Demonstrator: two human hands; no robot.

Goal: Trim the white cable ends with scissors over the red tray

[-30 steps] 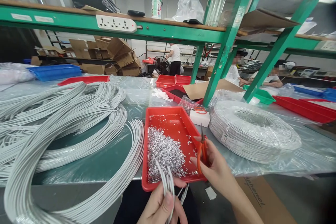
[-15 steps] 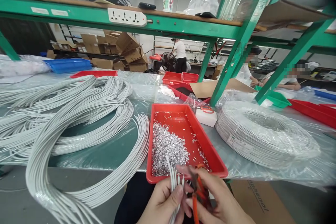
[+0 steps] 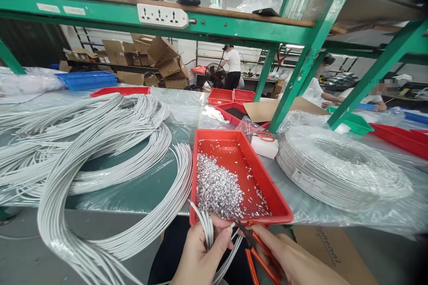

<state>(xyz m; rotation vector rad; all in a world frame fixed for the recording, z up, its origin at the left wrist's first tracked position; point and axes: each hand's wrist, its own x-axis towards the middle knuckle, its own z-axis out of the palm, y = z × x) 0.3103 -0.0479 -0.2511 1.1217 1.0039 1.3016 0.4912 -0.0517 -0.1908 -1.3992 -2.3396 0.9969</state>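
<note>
One white wire end (image 3: 232, 225) shows at the pinch of the left hand (image 3: 200, 254), right by the blade tips of the orange-handled snips (image 3: 248, 235); whether they touch, I can't tell. On my feed the snips lie right of that hand, long axis slanting up-left toward it. I see the left hand closed round white wires (image 3: 205, 227), the right hand (image 3: 277, 249) gripping the snips, both at the near edge of the red tray (image 3: 272, 187).
</note>
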